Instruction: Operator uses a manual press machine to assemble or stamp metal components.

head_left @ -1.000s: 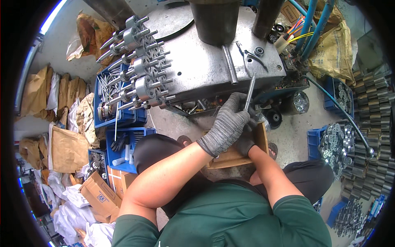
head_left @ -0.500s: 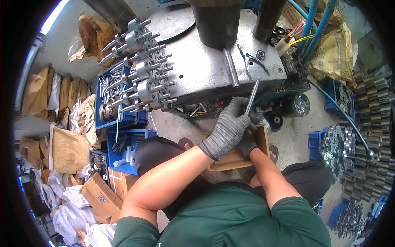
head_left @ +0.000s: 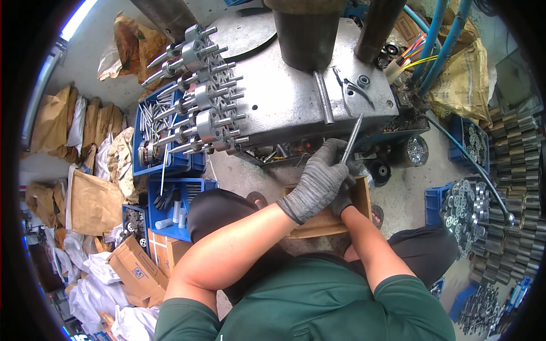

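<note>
My left hand, in a grey knit glove, is closed around the lower end of a thin metal rod. The rod stands up and leans toward the grey machine table. My right hand, in a darker glove, sits right under and behind the left hand, over an open cardboard box on my lap. The left hand covers its fingers, so I cannot see what they hold. Both hands are just in front of the machine's front edge.
Rows of metal shafts with round rotors lie on the machine's left side, and pliers lie on its top. Blue crates of parts stand on the left. More round metal parts are stacked on the right. Brown paper sacks and cartons cover the floor.
The hands and rod stay almost where they were; the rod has only shifted slightly against the machine edge.
</note>
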